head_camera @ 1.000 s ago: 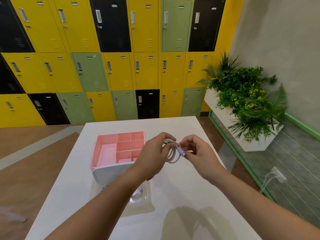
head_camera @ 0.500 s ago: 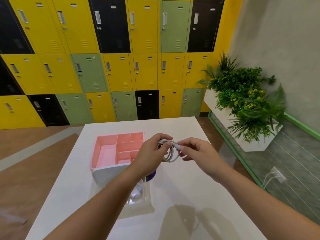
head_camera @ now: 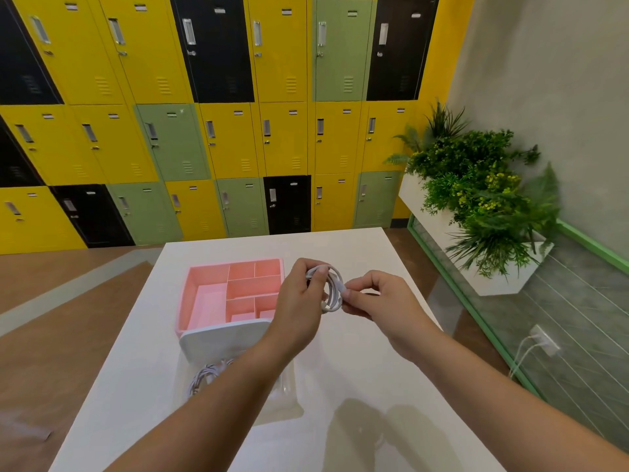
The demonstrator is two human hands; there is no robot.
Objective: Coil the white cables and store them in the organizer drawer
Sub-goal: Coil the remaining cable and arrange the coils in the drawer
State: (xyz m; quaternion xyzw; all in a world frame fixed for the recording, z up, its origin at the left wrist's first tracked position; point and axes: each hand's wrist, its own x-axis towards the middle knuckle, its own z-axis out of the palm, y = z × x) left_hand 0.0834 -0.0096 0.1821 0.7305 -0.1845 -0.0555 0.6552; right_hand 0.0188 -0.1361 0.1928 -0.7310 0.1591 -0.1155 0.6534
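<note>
A coiled white cable [head_camera: 332,288] hangs above the white table [head_camera: 357,362], held between both hands. My left hand [head_camera: 299,301] grips the loops from the left. My right hand [head_camera: 377,301] pinches the cable's end against the coil. Left of the hands stands the pink organizer [head_camera: 218,294] with its divided top tray and white front. Its clear drawer [head_camera: 286,393] is pulled out toward me, and another white cable [head_camera: 204,376] lies inside, partly hidden by my left forearm.
Yellow, green and black lockers [head_camera: 218,124] fill the far wall. A white planter with green plants [head_camera: 476,199] stands at the right, beside a green-framed glass panel [head_camera: 544,335]. Brown floor lies left of the table.
My right hand has brought the cable's end in closer against the coil. The hands and coil have shifted slightly away from me.
</note>
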